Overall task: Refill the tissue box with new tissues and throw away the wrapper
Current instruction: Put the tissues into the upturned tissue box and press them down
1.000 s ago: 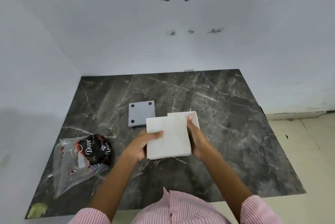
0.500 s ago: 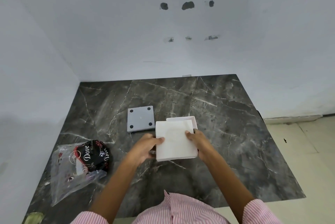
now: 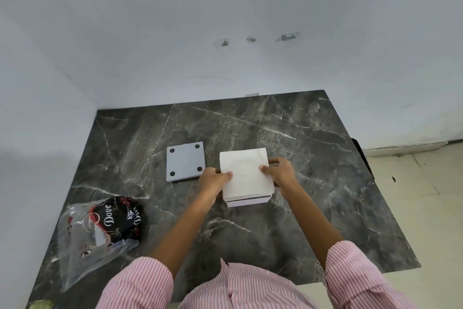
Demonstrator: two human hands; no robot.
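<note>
Dark marble-pattern table [image 3: 313,148] set into a corner of pale walls. Notes run left to right.

Far left, near front edge: clear plastic wrapper [image 3: 100,236], crumpled, with black and red print reading "Dove". It lies flat on the table, well apart from both hands. A small yellowish scrap [image 3: 40,305] sits at the front left corner (too cut off to identify).

Left of centre: grey square lid [image 3: 185,165], lying flat, four dark round pads at its corners. It sits just beside the left hand, its right edge close to the knuckles.

Left hand [image 3: 215,179]: fingers curled, thumb on top of the tissue stack's left edge, gripping that side. Striped pink-and-white sleeve [image 3: 140,283] rolled back at the forearm.

Centre: white tissue stack [image 3: 244,173], square, held between both hands. It sits over the pale tissue box [image 3: 246,201], whose front wall shows just under the stack's near edge. Whether the stack is fully seated inside cannot be told; its top stands above the box rim. The box rests on the table.

Right hand [image 3: 278,171]: fingers curled around the stack's right edge, thumb on top, closed on it.

Far right: light tiled floor [image 3: 426,196] beyond the table edge.
</note>
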